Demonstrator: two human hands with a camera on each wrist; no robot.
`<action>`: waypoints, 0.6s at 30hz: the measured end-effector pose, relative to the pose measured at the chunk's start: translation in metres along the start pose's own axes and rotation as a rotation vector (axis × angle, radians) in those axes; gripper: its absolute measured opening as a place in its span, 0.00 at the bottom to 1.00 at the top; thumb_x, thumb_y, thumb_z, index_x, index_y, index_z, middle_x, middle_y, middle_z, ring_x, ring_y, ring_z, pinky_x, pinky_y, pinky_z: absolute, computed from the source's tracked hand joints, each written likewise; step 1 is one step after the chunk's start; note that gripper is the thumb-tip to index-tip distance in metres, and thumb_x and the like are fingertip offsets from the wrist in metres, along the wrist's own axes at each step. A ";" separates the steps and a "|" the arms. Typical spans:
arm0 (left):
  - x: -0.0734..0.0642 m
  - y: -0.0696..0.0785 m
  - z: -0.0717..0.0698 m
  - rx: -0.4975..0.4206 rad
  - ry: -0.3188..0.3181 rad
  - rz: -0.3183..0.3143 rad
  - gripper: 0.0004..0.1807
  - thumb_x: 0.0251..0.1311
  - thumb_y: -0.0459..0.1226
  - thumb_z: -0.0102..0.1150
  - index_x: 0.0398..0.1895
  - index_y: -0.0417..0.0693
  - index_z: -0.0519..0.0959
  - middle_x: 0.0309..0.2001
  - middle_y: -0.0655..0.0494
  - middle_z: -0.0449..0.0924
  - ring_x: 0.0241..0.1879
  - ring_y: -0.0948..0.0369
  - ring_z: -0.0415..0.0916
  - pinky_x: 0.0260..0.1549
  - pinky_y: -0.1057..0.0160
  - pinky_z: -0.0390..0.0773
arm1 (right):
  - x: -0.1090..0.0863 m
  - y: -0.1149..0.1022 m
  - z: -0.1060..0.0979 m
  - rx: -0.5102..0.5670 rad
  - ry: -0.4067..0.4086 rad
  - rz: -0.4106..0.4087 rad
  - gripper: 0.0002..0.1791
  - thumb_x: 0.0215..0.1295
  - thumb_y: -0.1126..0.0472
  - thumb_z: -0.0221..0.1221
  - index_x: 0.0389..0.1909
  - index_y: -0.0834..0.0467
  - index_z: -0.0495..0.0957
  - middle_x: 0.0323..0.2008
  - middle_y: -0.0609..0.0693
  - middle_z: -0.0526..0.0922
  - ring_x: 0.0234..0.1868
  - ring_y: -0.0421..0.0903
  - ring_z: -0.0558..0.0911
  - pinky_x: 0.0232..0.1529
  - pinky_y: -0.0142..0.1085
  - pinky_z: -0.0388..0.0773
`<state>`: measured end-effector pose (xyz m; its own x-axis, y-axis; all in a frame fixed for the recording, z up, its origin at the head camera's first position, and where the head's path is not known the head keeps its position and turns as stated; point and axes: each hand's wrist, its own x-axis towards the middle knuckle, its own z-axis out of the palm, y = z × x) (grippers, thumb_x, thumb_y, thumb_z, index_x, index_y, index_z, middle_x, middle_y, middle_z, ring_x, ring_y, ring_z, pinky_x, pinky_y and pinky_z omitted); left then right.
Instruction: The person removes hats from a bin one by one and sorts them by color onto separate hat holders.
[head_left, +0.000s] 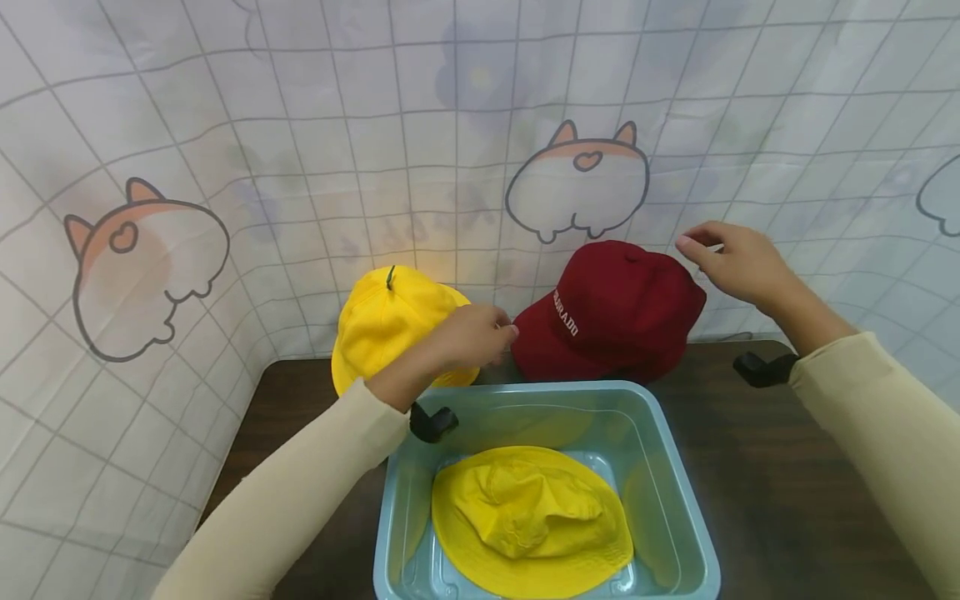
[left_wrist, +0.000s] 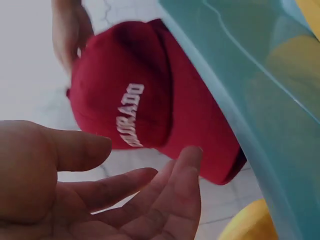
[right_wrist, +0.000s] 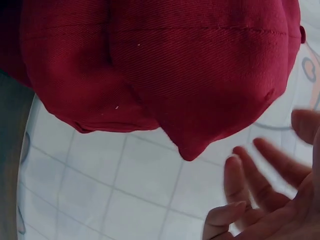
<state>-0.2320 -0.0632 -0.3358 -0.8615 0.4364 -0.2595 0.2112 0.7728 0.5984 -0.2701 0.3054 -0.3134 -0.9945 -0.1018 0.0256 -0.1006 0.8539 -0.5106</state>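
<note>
A dark red cap (head_left: 622, 308) with white COLORADO lettering rests behind the tub, its brim toward the left. My left hand (head_left: 480, 335) is beside the brim, in front of a yellow hat (head_left: 390, 312); the left wrist view shows its fingers loosely bent with a gap to the thumb. At the cap's other side, my right hand (head_left: 731, 258) hovers by the crown. In the right wrist view its fingers (right_wrist: 265, 185) are spread and apart from the cloth. Another yellow hat (head_left: 532, 521) lies crumpled inside the light blue tub (head_left: 517, 390).
The tub stands on a dark wooden table (head_left: 757, 467). Behind it hangs a white gridded curtain (head_left: 420, 150) with cartoon animal prints, close behind the hats. Black wrist mounts (head_left: 765, 369) stick out below both of my hands.
</note>
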 end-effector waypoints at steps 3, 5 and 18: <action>0.019 -0.003 0.001 -0.171 -0.053 -0.116 0.21 0.78 0.42 0.50 0.64 0.38 0.75 0.51 0.43 0.83 0.43 0.53 0.84 0.44 0.61 0.86 | -0.003 0.009 -0.002 0.091 -0.073 0.104 0.47 0.75 0.29 0.39 0.73 0.65 0.64 0.65 0.71 0.72 0.58 0.66 0.76 0.58 0.65 0.75; 0.030 -0.005 0.003 -0.251 -0.068 -0.170 0.21 0.77 0.41 0.51 0.65 0.36 0.74 0.54 0.41 0.81 0.48 0.50 0.84 0.46 0.59 0.86 | -0.005 0.016 -0.003 0.152 -0.143 0.166 0.50 0.73 0.27 0.37 0.73 0.67 0.62 0.65 0.71 0.72 0.58 0.63 0.77 0.55 0.58 0.79; 0.066 -0.006 0.012 -0.206 -0.096 -0.295 0.16 0.72 0.34 0.56 0.56 0.33 0.75 0.51 0.38 0.81 0.46 0.45 0.86 0.48 0.52 0.86 | -0.007 0.057 0.011 0.746 -0.443 0.377 0.23 0.78 0.36 0.45 0.54 0.49 0.75 0.41 0.43 0.82 0.43 0.43 0.81 0.35 0.32 0.78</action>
<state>-0.2844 -0.0337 -0.3651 -0.8221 0.2577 -0.5077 -0.1455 0.7669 0.6250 -0.2682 0.3488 -0.3523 -0.8401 -0.2011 -0.5038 0.4227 0.3392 -0.8404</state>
